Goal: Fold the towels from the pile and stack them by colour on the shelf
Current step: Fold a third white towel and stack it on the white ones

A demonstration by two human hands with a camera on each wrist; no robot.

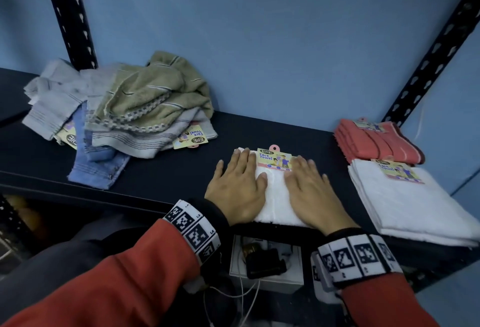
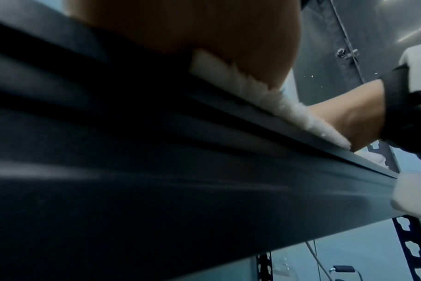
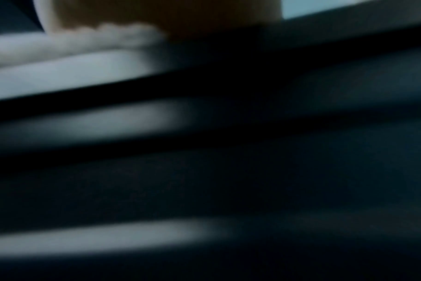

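A folded white towel [image 1: 275, 198] with a "Face Towel" label lies at the front edge of the dark shelf [image 1: 166, 170]. My left hand [image 1: 237, 183] and right hand [image 1: 310, 189] press flat on it, fingers straight, side by side. The unfolded pile [image 1: 124, 108] of grey, olive and blue towels sits at the left. At the right lie a folded white towel stack [image 1: 410, 204] and, behind it, a folded red stack [image 1: 376, 142]. In the left wrist view the white towel's edge [image 2: 264, 98] shows under my palm; the right wrist view is dark, with the towel [image 3: 60, 49] blurred.
Black slotted uprights stand at the back left [image 1: 67, 14] and right [image 1: 436, 48] against a blue wall. Below the shelf edge sits a white box [image 1: 267, 269] with a black device and cables. Bare shelf surface lies between the pile and the white towel.
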